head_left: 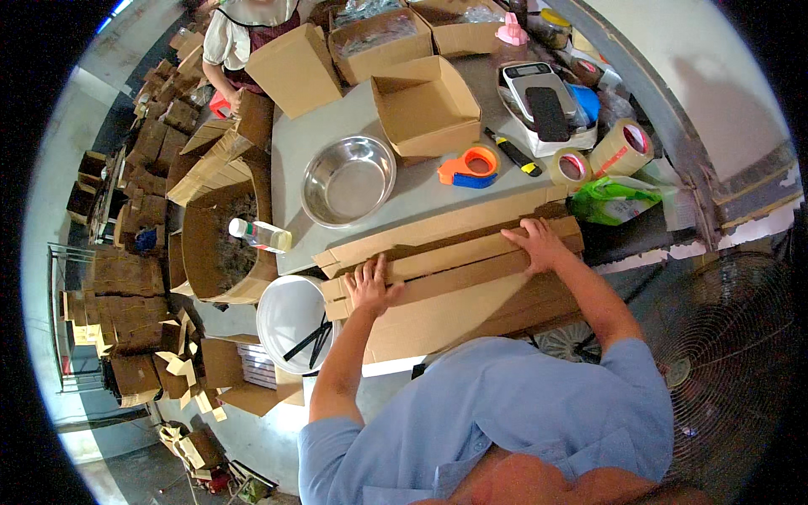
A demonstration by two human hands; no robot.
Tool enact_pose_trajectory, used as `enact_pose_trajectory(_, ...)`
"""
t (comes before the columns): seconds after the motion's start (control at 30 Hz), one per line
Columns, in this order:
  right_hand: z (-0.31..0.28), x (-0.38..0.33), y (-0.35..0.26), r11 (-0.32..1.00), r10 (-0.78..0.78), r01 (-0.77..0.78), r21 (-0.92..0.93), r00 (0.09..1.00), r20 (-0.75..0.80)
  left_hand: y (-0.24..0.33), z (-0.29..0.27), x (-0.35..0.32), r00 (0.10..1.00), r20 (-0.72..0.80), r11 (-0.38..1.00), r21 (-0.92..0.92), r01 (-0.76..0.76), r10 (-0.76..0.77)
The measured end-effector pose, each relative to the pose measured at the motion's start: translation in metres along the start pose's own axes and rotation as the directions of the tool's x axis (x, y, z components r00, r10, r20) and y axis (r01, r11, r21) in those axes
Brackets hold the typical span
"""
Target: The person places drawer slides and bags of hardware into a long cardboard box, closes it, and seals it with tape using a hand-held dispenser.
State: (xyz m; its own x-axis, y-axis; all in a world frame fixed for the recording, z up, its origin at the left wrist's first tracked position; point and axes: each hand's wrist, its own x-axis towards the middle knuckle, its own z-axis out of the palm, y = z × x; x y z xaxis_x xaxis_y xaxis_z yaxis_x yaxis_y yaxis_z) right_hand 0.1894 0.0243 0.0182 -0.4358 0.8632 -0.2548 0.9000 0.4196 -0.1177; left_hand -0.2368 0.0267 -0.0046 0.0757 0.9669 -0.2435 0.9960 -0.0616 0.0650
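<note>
Cardboard carton (459, 295) beneath spread left grip (369, 289) and spread right grip (539, 244); uneven pressure could leave the far flap (446, 224), beyond them, misaligned.

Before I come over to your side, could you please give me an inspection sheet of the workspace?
Surface: gray table, crowded along its far and right sides.
Job's things: long brown carton in front of the person, a dark gap showing along its far flap.
Clutter: metal bowl, orange-and-blue tape dispenser, knife and tape rolls beyond the carton.
Grips: left grip flat on the carton's left end, fingers spread; right grip on its right end.
Cables: nothing seen.
Surroundings: another person across the table at upper left; stacked cartons at left; large fan at right.
</note>
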Motion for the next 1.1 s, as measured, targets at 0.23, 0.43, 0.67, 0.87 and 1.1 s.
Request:
enact_pose_trajectory(0.23,0.004,-0.001,-0.003,1.0,0.009,-0.009,0.001,0.999,-0.036,0.031,-0.016,0.008,0.842,0.067,0.836,0.098,-0.54,0.536)
enact_pose_trajectory(0.43,-0.021,0.036,-0.005,0.997,-0.055,0.063,0.038,0.981,-0.185,0.132,-0.028,0.016,0.7,0.134,0.702,0.045,-0.711,0.701)
enact_pose_trajectory(0.67,-0.035,0.169,0.01,0.991,0.064,-0.018,0.131,0.932,-0.357,0.201,0.003,0.028,0.589,-0.099,0.591,-0.021,-0.807,0.802)
enact_pose_trajectory(0.87,-0.14,0.107,-0.007,0.965,0.098,0.015,0.26,0.903,-0.417,0.201,0.018,0.03,0.586,-0.091,0.584,-0.054,-0.81,0.805)
enact_pose_trajectory(1.1,-0.128,0.059,0.018,0.843,0.207,-0.268,0.466,0.962,0.18,0.203,0.019,0.032,0.575,-0.232,0.579,-0.055,-0.813,0.785)
